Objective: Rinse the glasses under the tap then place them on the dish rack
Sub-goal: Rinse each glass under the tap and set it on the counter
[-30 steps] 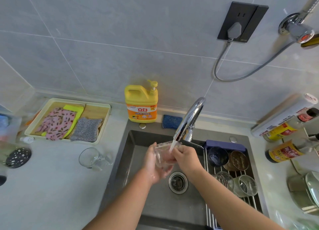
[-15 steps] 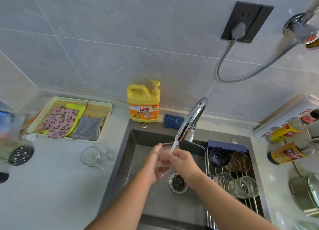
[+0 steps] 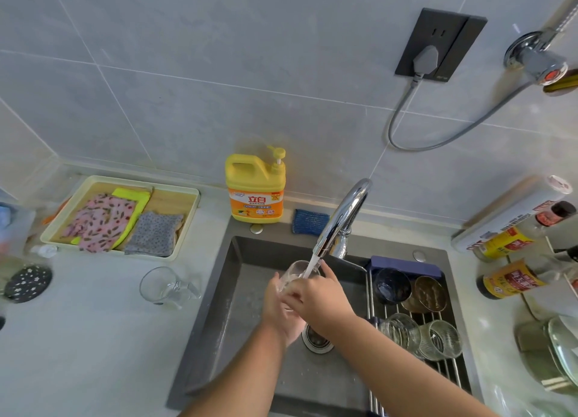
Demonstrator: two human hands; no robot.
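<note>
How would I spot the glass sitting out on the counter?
Start at the grey sink and look left onto the pale counter. Short of the tray of cloths is a clear glass mug; it has a handle, unlike the glasses on the rack.

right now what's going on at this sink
A person holds a clear glass under the running tap, the left hand and the right hand both gripping it over the sink. Two clear glasses and two dark cups sit on the dish rack. A glass mug lies on its side on the counter.
</note>
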